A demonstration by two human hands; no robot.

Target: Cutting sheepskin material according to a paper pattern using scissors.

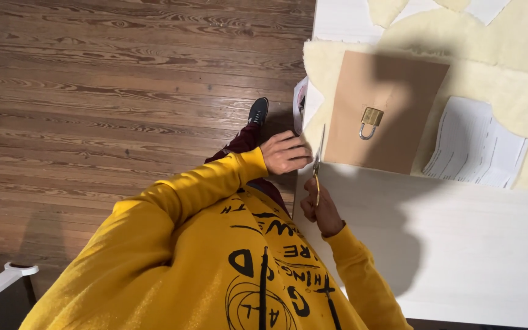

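My right hand [318, 212] is shut on a pair of scissors [318, 166] with yellowish handles. The blades point away from me along the left edge of a brown card sheet [392, 91]. My left hand [285, 153] is curled at the table's edge, just left of the scissors. What its fingers grip is hidden. A brass padlock [370, 121] lies on the brown sheet, which rests on cream fleece fabric [508, 67].
A printed white paper sheet [478, 143] lies to the right of the brown sheet, all on a white table [459, 238]. A wooden floor [105, 91] is to the left, with my black shoe [258, 110] by the table. A white object [4, 282] sits at the lower left.
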